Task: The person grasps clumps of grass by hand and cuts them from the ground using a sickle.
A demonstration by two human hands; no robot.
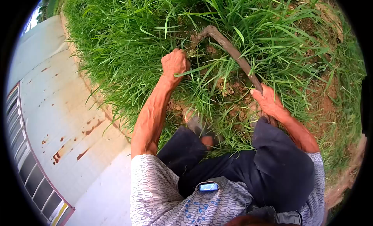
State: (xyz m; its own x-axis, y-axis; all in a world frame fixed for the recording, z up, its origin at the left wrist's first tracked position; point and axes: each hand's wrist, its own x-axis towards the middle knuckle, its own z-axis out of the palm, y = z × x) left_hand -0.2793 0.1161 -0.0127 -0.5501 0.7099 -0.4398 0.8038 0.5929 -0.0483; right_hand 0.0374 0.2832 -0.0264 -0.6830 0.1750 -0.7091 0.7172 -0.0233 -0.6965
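- The bent wooden tool (235,53) is in the grass patch (112,45), well inside its left edge, which borders a pale, stained slab (77,103).
- The right hand (268,101) has its grip closed around the near end of the tool's handle.
- The left hand (175,63) makes a narrow, fist-like grip near the tool's far end, among the blades; what is inside it, I cannot tell.
- The step in hand seems to be working the brown soil (232,88) between the grass with this tool.
- The next move, I judge, calls for a firm right grip and careful left fingers, because the tool's far end is partly hidden.
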